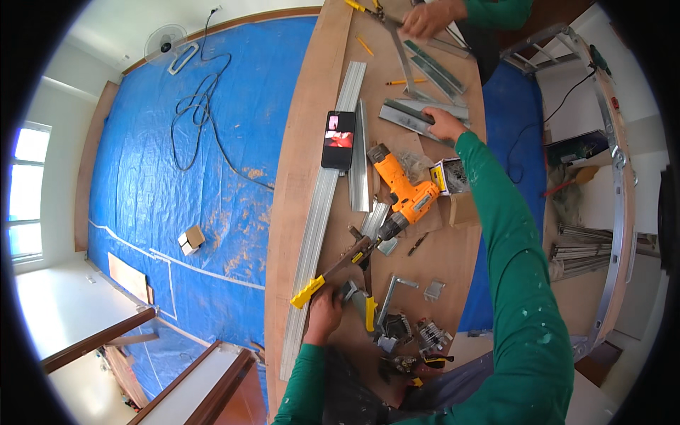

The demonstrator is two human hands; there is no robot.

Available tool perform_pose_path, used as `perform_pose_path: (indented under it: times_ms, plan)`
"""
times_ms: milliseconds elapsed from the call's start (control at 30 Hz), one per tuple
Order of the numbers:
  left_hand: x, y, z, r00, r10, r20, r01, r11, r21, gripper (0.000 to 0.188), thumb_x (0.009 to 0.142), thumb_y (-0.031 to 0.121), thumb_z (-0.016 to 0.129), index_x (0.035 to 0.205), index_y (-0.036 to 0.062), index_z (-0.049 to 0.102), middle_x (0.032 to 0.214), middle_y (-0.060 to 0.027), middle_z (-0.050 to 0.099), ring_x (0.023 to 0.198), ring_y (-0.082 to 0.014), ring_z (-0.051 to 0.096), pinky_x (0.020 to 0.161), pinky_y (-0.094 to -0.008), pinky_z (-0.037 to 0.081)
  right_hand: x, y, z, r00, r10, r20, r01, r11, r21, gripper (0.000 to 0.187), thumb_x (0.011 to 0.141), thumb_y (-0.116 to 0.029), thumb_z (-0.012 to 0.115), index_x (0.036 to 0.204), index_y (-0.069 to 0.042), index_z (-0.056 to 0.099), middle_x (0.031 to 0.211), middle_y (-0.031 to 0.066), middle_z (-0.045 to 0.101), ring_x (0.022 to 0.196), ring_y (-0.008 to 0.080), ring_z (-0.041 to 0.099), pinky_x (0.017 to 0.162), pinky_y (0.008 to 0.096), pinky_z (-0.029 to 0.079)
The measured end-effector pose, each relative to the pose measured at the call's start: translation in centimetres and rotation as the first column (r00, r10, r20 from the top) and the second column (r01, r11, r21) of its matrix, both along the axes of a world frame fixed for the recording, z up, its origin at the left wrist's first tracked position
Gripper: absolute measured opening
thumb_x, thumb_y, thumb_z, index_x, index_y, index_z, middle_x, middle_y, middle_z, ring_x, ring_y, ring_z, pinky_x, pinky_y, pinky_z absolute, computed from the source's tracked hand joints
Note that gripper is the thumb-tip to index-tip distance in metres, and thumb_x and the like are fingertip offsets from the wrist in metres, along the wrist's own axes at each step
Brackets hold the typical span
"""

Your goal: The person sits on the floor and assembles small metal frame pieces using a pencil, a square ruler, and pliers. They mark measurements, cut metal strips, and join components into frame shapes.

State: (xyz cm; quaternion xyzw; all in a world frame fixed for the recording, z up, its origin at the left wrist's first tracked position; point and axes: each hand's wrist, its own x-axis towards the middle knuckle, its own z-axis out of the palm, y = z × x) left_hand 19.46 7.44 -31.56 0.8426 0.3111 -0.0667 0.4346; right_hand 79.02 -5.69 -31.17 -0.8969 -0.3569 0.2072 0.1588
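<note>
Left hand [324, 314] on snips [333, 273]

Black rectangular smartphone [338, 139] flat on long wooden board, beside long metal channel; screen lit, red and pink picture. Small open yellow-and-black cardboard box [449, 176] of screws right of orange drill. Small brown-and-white carton [190, 239] on blue tarp.
</note>
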Motion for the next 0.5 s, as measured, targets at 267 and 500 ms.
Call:
perform_pose_path:
  times_ms: [267,500]
  plan:
    - [-0.3,0.0,0.6,1.000,-0.015,0.003,0.015,1.000,-0.002,0.021,0.091,0.009,0.071,0.111,0.0016,0.067,0.110,-0.0235,0.069,0.107,-0.0462,0.065,0.094,-0.0522,0.051,-0.7,-0.6,-0.4,0.998,-0.063,-0.022,0.066,0.970,0.233,0.060,0.083,-0.032,0.087,0.130,-0.001,0.065,0.127,0.0232,0.070,0.117,0.0399,0.067,0.101,0.0441,0.052]
    - [-0.2,0.1,0.3,0.999,-0.041,0.022,0.041,0.999,-0.004,0.021,0.090,0.006,0.070,0.110,0.0006,0.066,0.109,-0.0244,0.068,0.106,-0.0471,0.064,0.092,-0.0521,0.051,0.7,-4.5,-4.3,0.994,0.059,-0.090,-0.011,0.887,0.461,0.058,0.081,-0.028,0.090,0.129,-0.003,0.068,0.118,0.0196,0.075,0.109,0.0345,0.071,0.097,0.0420,0.055]
